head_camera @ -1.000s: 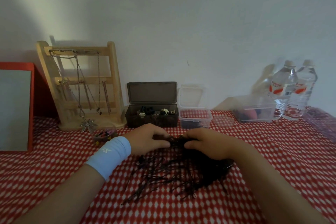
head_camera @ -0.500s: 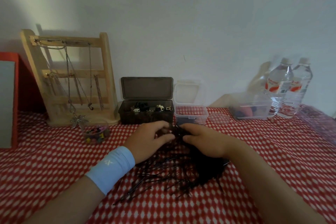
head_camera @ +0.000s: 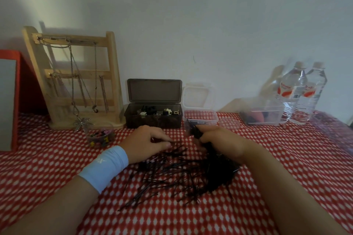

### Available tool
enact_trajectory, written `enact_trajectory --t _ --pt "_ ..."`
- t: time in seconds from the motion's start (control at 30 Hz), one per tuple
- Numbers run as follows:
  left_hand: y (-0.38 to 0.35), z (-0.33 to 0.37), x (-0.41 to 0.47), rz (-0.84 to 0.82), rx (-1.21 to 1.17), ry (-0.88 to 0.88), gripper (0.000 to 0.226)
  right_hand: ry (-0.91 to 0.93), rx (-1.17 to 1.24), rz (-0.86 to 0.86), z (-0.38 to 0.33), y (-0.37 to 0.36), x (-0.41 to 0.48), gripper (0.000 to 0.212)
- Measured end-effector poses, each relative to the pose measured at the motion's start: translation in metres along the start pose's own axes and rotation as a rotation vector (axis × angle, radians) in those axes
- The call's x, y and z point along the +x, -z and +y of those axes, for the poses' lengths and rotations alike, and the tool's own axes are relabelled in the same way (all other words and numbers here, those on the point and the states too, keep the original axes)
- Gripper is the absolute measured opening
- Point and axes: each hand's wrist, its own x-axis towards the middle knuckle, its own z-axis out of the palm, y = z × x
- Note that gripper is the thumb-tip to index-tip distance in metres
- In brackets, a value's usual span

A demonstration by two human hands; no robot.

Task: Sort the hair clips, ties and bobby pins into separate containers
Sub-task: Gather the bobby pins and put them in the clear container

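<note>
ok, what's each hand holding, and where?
Right hand pinches a bundle of bobby pins low down, tips free. Left hand touches the pile; grip cannot be told.

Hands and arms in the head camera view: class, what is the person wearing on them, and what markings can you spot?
The left arm and right arm have no sleeves. At the wrist of the left hand sits a light blue wristband with a small white X-like mark. The right hand shows no band, watch or ring that can be made out.
</note>
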Motion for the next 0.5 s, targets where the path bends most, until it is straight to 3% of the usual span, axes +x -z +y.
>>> enact_trajectory --t 0.1,0.2,0.3,0.5 --pt "-0.009 0.004 0.000 -0.052 0.027 -0.054 0.014 0.074 0.314 -0.087 0.003 -0.005 0.003 0.037" --pt "-0.016 0.008 0.000 0.096 0.035 -0.117 0.015 0.123 0.446 -0.104 0.005 -0.009 0.007 0.027" --pt "-0.015 0.009 -0.001 0.255 0.012 -0.157 0.017 0.138 0.407 -0.013 0.008 -0.012 0.011 0.014" --pt "-0.011 0.011 -0.002 0.476 -0.131 -0.202 0.022 0.246 0.723 -0.039 -0.003 -0.020 0.011 0.017"
